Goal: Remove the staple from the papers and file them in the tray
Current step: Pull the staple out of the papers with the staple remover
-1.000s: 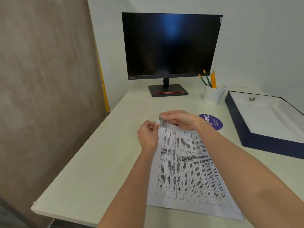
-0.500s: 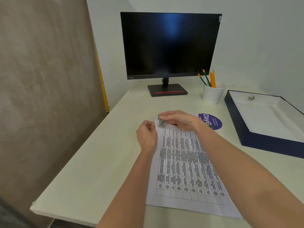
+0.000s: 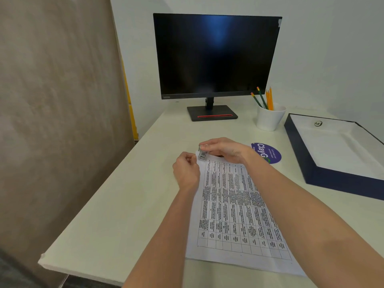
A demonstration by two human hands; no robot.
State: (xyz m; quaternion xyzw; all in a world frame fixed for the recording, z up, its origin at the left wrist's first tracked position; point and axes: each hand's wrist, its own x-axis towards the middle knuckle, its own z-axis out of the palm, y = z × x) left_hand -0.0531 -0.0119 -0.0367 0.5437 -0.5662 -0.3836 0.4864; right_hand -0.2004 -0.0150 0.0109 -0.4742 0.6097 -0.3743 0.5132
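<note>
a staple remover [image 3: 202,154] is gripped in the right hand [image 3: 225,149] at the top corner of the papers [image 3: 234,204] (flat on the desk [image 3: 124,204]), that corner pinched by the left hand [image 3: 186,169].

Left forearm [image 3: 166,235]: bare, enters at 6 o'clock and runs toward 12 o'clock. Left hand [image 3: 186,171]: back facing the camera, fingers curled in, thumb and forefinger pinching the top corner of the papers [image 3: 234,204]. Right forearm [image 3: 311,204]: bare, enters at 4 o'clock and runs toward 10 o'clock. Right hand [image 3: 224,149]: palm down, at 1 o'clock of the left hand and just beside it, fingertips gripping the staple remover [image 3: 202,153] at that same corner.
</note>
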